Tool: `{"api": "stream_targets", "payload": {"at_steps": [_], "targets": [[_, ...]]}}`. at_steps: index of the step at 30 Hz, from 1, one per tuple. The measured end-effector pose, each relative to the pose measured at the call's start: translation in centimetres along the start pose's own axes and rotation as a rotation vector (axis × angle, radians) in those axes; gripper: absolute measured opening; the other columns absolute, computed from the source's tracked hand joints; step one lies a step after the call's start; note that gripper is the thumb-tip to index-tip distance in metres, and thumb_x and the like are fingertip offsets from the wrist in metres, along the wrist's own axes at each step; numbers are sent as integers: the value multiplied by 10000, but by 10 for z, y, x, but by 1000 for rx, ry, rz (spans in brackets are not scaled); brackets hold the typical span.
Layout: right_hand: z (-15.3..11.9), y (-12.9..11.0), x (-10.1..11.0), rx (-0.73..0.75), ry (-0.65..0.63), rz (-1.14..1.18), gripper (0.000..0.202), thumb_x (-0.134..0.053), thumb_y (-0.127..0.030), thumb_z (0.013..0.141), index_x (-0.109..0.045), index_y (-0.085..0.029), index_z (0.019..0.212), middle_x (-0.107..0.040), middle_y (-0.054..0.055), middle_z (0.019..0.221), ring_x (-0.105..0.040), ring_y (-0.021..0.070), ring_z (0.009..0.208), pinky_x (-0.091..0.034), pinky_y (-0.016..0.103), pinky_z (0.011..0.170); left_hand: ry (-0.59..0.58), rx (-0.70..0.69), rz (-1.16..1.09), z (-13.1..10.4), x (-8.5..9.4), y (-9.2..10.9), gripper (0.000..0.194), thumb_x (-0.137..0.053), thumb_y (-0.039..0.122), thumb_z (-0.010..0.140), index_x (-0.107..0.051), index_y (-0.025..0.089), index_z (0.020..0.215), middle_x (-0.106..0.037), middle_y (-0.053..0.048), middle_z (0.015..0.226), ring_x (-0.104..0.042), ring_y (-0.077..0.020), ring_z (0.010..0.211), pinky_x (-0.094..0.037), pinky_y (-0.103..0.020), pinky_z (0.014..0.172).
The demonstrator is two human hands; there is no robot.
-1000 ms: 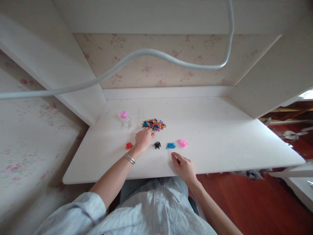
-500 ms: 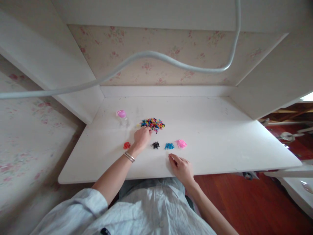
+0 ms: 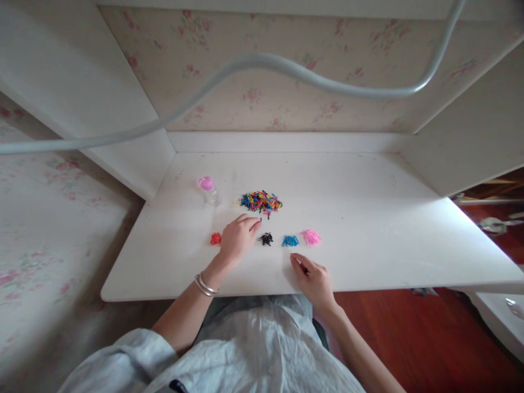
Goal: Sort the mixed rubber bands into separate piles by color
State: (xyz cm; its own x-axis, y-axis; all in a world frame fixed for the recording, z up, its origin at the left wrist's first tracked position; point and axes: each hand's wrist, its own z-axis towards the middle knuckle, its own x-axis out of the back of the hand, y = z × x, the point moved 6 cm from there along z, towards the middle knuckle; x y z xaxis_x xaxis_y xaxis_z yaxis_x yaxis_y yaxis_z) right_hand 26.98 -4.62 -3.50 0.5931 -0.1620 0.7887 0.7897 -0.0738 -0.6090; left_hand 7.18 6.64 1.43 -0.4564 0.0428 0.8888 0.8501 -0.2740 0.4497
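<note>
Between the thumb and forefinger of my left hand is a small black rubber band, pinched just in front of the mixed heap of coloured rubber bands. That hand hovers between a small red pile and a black pile, partly covering the red one's side. My right hand rests at the desk's front with its fingers loosely curled and nothing visible in them. Just beyond its fingertips lie a blue pile and a pink pile.
A clear container with a pink lid lies at the back left of the white desk. Side panels and a back wall with floral paper enclose the desk. A pale cable or tube crosses the upper view.
My left hand has drawn back from the mixed heap toward the black pile, with a black rubber band now showing at its fingertips. My right hand has stayed in place; the view has shifted slightly.
</note>
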Motion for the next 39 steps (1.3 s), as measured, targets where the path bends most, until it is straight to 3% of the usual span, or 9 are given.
{"api": "stream_targets", "payload": {"at_steps": [5,10,19,22,25,30,35,39], "targets": [[22,-7,17,-21,6,99,387,-444,-463,873,-727,-200,896,-573,-22,517,-490,84,448,-366,186,498,-98,-10,105,-22,-15,14,319,-391,425,925,-679,289,951,-665,-26,924,-620,-140,763,-403,-235,617],[54,-25,28,55,15,64,346,-452,-432,881,-719,-213,915,-605,-15,556,-505,93,472,-356,193,502,-143,-36,144,-30,-23,16,319,-381,401,933,-666,261,951,-656,-36,906,-626,-141,755,-398,-232,605],[101,-56,-4,81,-213,-292,316,-415,-431,898,-687,-324,1016,-706,16,767,-642,167,693,-381,237,590,-81,-64,67,-36,-5,17,299,-397,384,931,-650,290,1059,-662,-32,901,-637,-142,753,-429,-229,609],[113,-63,-19,89,-278,-413,332,-405,-441,903,-658,-331,1087,-712,46,885,-652,195,771,-400,263,634,24,-36,-77,-46,8,2,299,-400,376,930,-666,248,978,-671,-35,889,-628,-137,772,-448,-229,680],[122,-67,-32,114,-332,-487,326,-390,-420,911,-661,-317,1063,-705,56,937,-649,203,810,-412,273,669,145,36,-221,-64,18,-27,264,-444,348,914,-656,192,903,-670,-42,835,-610,-130,750,-451,-227,710],[131,-68,-44,132,-350,-491,342,-359,-389,930,-675,-268,977,-703,71,934,-645,201,807,-409,274,690,237,164,-310,-92,16,-73,227,-475,313,893,-638,170,823,-642,-26,747,-570,-117,660,-434,-216,645],[137,-65,-44,135,-323,-453,383,-296,-404,954,-632,-296,1103,-698,58,973,-642,202,825,-391,257,673,222,176,-345,-95,10,-80,231,-474,322,890,-621,173,793,-611,-15,705,-545,-117,636,-418,-218,633],[147,-58,-34,92,-237,-327,384,-305,-388,952,-650,-289,1090,-707,33,877,-636,167,774,-367,218,626,206,190,-393,-89,9,-78,241,-467,327,893,-612,176,774,-620,-15,730,-550,-117,657,-418,-215,643]]}}
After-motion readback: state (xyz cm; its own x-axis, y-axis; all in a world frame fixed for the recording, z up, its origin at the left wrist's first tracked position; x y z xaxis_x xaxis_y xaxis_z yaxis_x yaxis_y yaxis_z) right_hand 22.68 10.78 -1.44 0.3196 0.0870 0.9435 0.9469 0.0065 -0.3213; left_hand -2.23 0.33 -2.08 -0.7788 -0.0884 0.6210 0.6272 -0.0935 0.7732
